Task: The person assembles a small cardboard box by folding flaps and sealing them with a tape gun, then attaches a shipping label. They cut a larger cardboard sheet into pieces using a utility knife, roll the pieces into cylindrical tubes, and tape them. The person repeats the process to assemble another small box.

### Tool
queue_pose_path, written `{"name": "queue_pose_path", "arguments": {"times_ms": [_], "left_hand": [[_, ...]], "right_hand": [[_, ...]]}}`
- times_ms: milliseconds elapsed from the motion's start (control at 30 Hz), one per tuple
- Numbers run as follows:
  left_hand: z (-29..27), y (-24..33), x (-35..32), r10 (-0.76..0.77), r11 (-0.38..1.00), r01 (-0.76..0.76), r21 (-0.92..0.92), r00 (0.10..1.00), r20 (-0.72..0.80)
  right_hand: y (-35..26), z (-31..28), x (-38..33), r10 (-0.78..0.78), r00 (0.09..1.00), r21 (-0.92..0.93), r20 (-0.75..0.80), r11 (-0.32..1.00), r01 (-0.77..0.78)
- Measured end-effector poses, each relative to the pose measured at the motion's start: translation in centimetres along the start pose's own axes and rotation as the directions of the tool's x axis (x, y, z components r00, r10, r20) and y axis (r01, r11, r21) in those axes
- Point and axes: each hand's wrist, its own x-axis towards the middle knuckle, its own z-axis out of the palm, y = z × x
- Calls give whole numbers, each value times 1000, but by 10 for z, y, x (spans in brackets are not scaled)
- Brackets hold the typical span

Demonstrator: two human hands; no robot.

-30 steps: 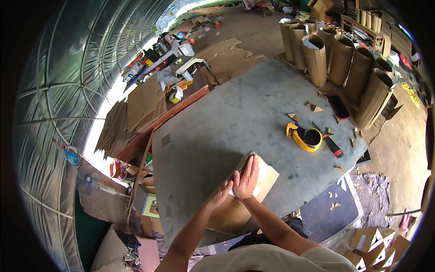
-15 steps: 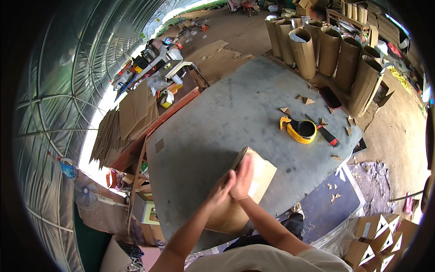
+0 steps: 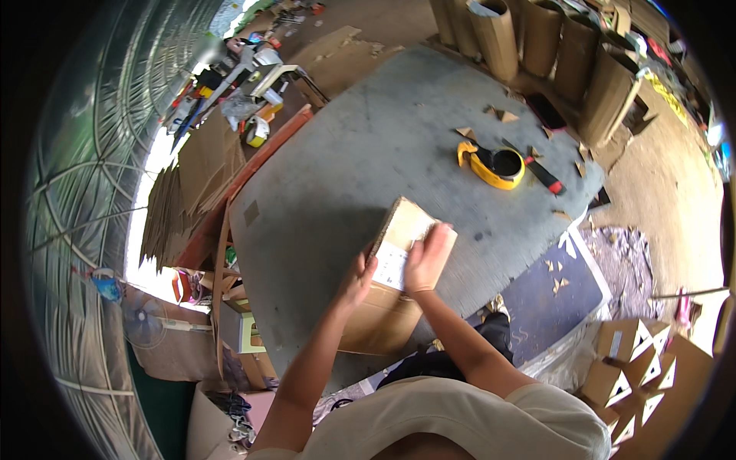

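Note:
A brown cardboard box [image 3: 376, 326] lies on the grey table close in front of me, with a white label [image 3: 390, 265] on its upper face. At the box's left edge, my left hand [image 3: 357, 284] holds its side with the thumb near the label. My right hand [image 3: 426, 259] lies over the right part of the box, beside the label, its fingers stretched out. The underside of the box is hidden.
On the grey table [image 3: 330, 169] are a yellow tape dispenser [image 3: 502, 181], a red-and-black knife [image 3: 547, 179], a dark phone [image 3: 545, 112] and several cardboard scraps. Cardboard tubes [image 3: 541, 42] stand beyond. Flattened cardboard [image 3: 208, 165] lies at left; small boxes [image 3: 622, 341] at lower right.
My hands have moved apart from being pressed together on the box, uncovering the white label. The left is now at the box's left edge, the right over its right part. The view has shifted.

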Motion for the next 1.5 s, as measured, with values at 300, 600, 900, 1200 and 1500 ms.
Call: {"name": "queue_pose_path", "arguments": {"times_ms": [300,600,900,1200,1500], "left_hand": [[0,8,-3,-32,999,31,30,999,31],[-1,8,1,16,1000,-14,-26,997,73],[1,-5,0,-181,922,166,350,983,11],[-5,1,-4,-208,972,212,103,977,-48],[4,5,0,-74,978,109,177,978,-194]], "right_hand": [[-15,7,6,-223,973,155,-57,961,229],[-46,0,-21,-445,893,260,66,872,415],[35,8,25,-120,977,-48,-175,992,114],[-56,12,56,-393,918,14,53,919,393],[-38,-6,3,-601,789,272,129,786,555]]}}
